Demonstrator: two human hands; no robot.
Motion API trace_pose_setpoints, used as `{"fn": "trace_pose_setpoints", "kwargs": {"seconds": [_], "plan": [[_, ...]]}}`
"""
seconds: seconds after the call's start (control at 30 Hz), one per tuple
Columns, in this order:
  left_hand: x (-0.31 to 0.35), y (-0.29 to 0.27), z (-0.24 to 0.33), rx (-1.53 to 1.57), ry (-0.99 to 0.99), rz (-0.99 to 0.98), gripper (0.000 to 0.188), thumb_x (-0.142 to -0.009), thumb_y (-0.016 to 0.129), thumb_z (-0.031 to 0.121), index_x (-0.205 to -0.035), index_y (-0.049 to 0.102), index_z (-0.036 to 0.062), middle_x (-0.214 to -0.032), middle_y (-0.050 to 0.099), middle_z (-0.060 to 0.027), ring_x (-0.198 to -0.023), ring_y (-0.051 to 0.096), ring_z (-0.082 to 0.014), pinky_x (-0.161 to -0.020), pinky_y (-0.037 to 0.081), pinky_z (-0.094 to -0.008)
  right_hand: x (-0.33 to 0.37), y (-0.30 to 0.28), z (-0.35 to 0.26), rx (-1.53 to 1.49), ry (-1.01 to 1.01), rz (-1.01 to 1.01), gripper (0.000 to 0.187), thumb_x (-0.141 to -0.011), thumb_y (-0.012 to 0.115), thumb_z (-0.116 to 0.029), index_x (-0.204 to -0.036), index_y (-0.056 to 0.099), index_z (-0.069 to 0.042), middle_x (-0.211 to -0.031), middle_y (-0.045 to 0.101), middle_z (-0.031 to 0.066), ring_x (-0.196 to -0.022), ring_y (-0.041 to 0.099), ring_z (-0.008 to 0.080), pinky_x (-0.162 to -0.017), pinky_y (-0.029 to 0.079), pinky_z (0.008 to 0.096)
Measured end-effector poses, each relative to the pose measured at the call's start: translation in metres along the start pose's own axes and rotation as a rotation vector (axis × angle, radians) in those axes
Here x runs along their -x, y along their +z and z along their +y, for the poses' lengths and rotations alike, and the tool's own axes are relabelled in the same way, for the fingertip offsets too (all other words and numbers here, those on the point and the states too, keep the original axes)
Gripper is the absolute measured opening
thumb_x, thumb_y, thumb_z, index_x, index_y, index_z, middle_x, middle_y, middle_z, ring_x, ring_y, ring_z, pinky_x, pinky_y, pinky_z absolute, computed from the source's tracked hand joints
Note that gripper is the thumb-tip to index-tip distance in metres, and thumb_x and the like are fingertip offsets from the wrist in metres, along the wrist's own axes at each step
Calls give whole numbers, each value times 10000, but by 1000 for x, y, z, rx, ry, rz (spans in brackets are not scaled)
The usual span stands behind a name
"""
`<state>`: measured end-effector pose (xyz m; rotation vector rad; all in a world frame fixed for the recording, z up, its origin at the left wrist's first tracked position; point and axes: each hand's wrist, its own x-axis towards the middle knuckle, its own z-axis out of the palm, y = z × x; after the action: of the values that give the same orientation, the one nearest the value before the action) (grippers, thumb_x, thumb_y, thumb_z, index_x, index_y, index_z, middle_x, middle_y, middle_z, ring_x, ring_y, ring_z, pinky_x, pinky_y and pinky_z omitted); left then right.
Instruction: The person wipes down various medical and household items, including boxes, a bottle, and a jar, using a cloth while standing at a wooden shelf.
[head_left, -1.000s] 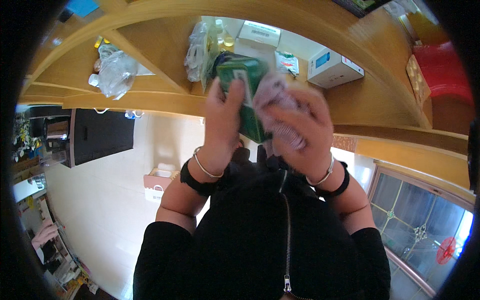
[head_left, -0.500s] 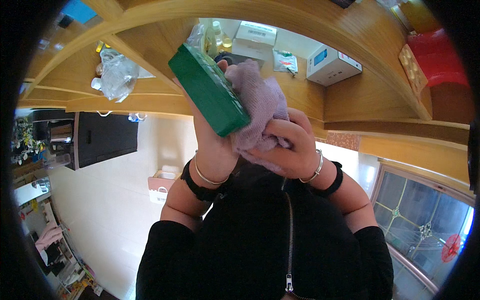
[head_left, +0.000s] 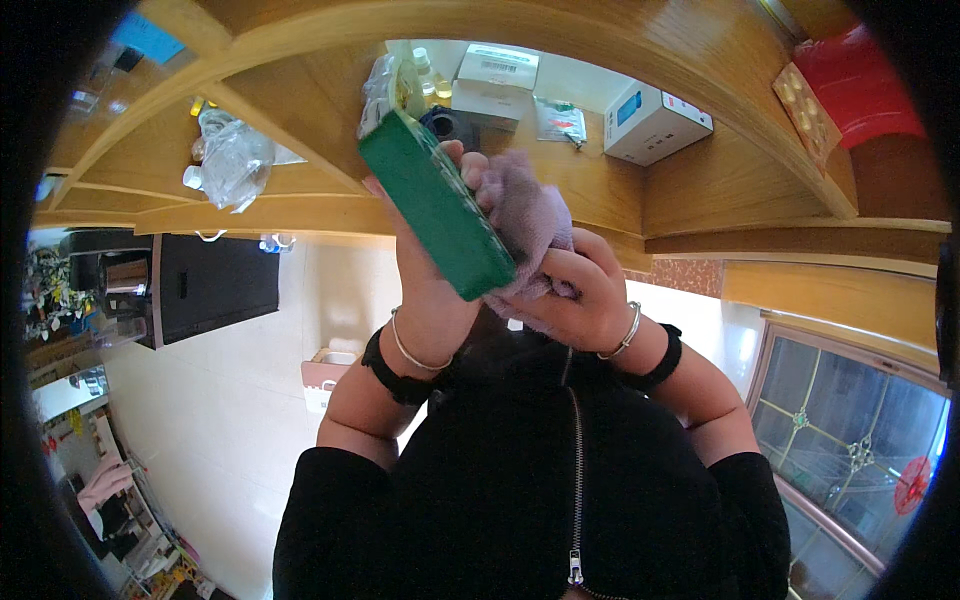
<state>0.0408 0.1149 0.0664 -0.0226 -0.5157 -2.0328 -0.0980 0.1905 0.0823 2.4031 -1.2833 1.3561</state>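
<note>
A green rectangular box [head_left: 432, 208] is tilted in front of my chest, its plain narrow side toward the view. My left hand [head_left: 428, 275] grips it from beneath, with fingertips curling over the far edge; the palm is partly hidden by the box. Bunched in my right hand [head_left: 585, 295] is a pale purple cloth [head_left: 530, 215], pressed against the box's patterned face. That face shows only as a thin slanted strip.
Wooden shelves hold white boxes [head_left: 657, 124], a small sachet [head_left: 560, 120], bottles [head_left: 425, 70] and a clear plastic bag [head_left: 236, 160]. A red object [head_left: 865, 90] lies at upper right. A dark cabinet [head_left: 220, 285] stands left, a glass-paned door [head_left: 840, 430] right.
The box has shifted slightly right and down and turned a little steeper. The cloth has slid lower along its face, baring more of my left fingertips.
</note>
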Motion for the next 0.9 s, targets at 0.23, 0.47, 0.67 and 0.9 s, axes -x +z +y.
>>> {"fn": "trace_pose_setpoints", "kwargs": {"seconds": [0.23,0.47,0.67,0.9], "plan": [[31,-29,-8,-1108,371,121,387,-870,596,163,-1179,387,61,-1058,512,-103,-967,527,-227,-847,451,-340,46,-16,12,-168,285,-207,347,-587,786,-93,-915,686,-150,-970,564,58,-864,562,256,-738,484,348],[19,-59,-11,-1814,472,-581,451,-746,668,76,-1133,436,86,-1152,582,-121,-1032,565,-302,-880,434,-426,72,-32,12,-246,568,-199,461,-527,708,14,-972,678,-103,-1052,560,130,-990,558,314,-862,458,382],[-4,-69,-34,-1956,592,-704,460,-729,664,68,-1128,445,136,-1182,583,-40,-1064,560,-251,-906,424,-417,73,-41,15,-187,592,-154,481,-519,711,21,-985,677,-95,-1048,556,124,-967,559,301,-842,459,365],[-17,-75,-36,-1903,469,-891,254,-783,611,83,-976,455,138,-1194,582,-18,-1123,529,-230,-1030,295,-498,86,-44,13,-154,613,-124,432,-554,706,11,-974,680,-85,-1055,558,124,-972,560,298,-843,459,365]]}}
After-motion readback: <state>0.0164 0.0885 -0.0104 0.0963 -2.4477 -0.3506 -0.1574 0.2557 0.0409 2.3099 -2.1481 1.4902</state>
